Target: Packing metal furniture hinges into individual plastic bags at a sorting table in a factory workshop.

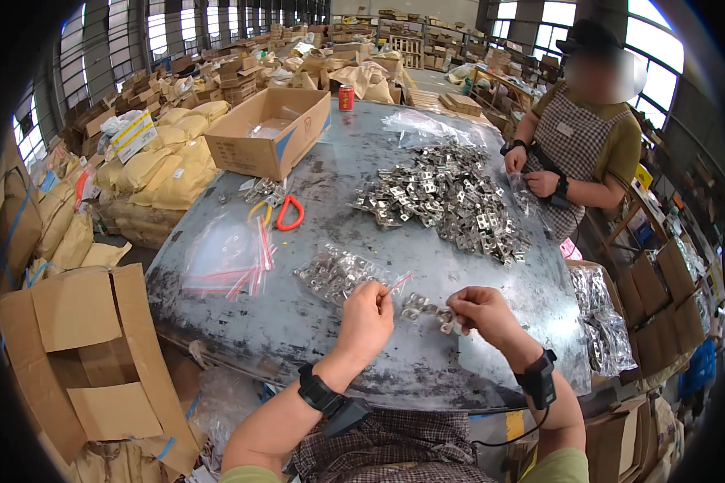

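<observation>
My left hand (366, 314) pinches the edge of a clear zip bag (336, 272) with a red seal strip. This bag lies on the table and holds many small metal brackets. To its right my right hand (489, 315) is closed, thumb and fingers together, on a small metal bracket (447, 324). A few more loose brackets (415, 307) lie between my two hands. Farther back spreads a large heap of the same shiny brackets (451, 197). Flat empty zip bags (227, 256) with red seal strips are stacked left of the filled bag.
Scissors with red and yellow handles (290, 213) rest beyond the empty bags. An open cardboard box (270, 133) and a red can (346, 98) stand on the metal table (298, 342). A co-worker (581, 133) handles a bag at the right edge. Cartons (97, 346) flank the table.
</observation>
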`<state>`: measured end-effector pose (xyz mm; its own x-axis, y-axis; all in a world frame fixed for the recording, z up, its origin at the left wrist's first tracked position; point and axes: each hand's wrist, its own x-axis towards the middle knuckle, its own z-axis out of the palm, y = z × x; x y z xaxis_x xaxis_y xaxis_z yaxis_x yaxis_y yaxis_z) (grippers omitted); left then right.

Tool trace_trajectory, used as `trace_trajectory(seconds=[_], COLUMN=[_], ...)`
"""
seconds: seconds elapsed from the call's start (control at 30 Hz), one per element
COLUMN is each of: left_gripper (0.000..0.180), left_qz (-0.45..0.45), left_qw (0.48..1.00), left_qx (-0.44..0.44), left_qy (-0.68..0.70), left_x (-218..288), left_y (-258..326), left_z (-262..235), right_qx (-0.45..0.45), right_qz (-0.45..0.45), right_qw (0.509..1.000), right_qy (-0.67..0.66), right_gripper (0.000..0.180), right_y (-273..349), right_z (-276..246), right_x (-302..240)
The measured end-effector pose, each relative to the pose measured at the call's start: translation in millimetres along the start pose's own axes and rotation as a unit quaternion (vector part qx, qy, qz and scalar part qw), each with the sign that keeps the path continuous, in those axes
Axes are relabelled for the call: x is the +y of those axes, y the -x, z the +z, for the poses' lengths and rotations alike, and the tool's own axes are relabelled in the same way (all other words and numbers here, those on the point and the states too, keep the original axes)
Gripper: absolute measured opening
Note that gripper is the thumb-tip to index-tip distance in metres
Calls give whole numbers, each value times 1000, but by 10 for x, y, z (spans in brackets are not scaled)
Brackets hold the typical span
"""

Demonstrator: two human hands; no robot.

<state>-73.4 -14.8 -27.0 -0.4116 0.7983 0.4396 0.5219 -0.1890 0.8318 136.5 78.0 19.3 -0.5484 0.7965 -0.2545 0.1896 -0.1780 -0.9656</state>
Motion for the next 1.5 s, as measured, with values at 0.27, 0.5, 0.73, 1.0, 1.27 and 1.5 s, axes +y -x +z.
trace_trajectory(seconds=[0.27,0.5,0.73,1.0,1.27,1.5], left_gripper=[8,8,11,12,9,5], left_qz=[60,44,81,103,50,94], left_qw=[995,966,974,977,983,945], left_qx=[-27,-16,-18,-11,-21,-92], left_qy=[-73,-252,-210,-185,-176,-301], left_x=[110,223,286,426,321,116], left_y=[93,441,512,209,-67,63], left_z=[-61,-297,-216,-247,-48,-101], right_qx=[23,-7,-12,-77,-141,52], right_qz=[-2,28,-155,15,23,-181], right_qw=[991,992,945,980,906,931], right_qy=[-132,-126,287,-183,-399,313], right_gripper=[16,20,16,32,44,29], right_y=[-318,-10,-388,-304,-297,-606], right_z=[448,756,934,695,1157,297], right_x=[189,114,74,30,138,-1])
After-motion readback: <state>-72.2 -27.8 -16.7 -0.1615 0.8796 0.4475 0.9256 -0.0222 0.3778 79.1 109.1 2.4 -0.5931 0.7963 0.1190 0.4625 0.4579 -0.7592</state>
